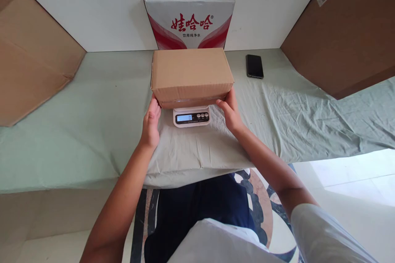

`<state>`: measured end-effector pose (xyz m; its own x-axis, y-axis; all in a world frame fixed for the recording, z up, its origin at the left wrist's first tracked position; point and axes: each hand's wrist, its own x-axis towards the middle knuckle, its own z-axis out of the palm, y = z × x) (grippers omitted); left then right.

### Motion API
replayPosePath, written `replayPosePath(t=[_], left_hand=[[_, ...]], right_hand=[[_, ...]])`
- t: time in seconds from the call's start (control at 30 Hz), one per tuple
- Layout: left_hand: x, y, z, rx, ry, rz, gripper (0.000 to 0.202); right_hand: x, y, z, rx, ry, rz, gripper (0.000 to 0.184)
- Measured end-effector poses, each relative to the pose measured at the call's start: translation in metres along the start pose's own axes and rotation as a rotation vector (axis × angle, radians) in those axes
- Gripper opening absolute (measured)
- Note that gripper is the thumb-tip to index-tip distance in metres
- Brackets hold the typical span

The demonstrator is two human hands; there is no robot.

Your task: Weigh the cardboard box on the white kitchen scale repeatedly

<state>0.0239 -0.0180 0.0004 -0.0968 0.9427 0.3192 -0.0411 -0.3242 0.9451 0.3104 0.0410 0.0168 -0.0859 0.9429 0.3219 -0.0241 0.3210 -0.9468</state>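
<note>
A closed brown cardboard box [191, 70] is between my two hands, over a white digital scale [191, 124]. My left hand [151, 121] presses on the box's left side near its lower front corner. At the lower right corner, my right hand [230, 109] grips it, the thumb against the front face. The scale's lit display appears to read 0, with round buttons beside it. Its weighing plate is hidden under the box, so I cannot tell whether the two touch.
A white and red carton [191, 8] with Chinese lettering stands behind the box. Right of it, a black phone [254, 66] lies on the green cloth [111, 119]. Large cardboard boxes stand at the left [33, 57] and right [345, 37]. The table's front edge is close to my body.
</note>
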Motion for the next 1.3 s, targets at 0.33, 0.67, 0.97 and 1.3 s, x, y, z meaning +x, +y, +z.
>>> replayPosePath(t=[0.33, 0.67, 0.97, 1.3], left_hand=[[0.002, 0.004, 0.003, 0.017, -0.002, 0.007, 0.099], [0.001, 0.006, 0.003, 0.037, -0.01, 0.021, 0.097], [0.001, -0.001, -0.004, 0.057, 0.034, 0.094, 0.096], [0.0, -0.001, -0.008, 0.062, 0.084, 0.063, 0.096]], right_hand=[[0.0, 0.002, -0.003, -0.039, -0.028, 0.017, 0.081], [0.001, 0.008, -0.004, -0.052, -0.047, -0.013, 0.088], [0.003, 0.008, -0.013, 0.034, 0.069, -0.005, 0.099], [0.005, 0.02, -0.015, 0.065, 0.153, 0.036, 0.092]])
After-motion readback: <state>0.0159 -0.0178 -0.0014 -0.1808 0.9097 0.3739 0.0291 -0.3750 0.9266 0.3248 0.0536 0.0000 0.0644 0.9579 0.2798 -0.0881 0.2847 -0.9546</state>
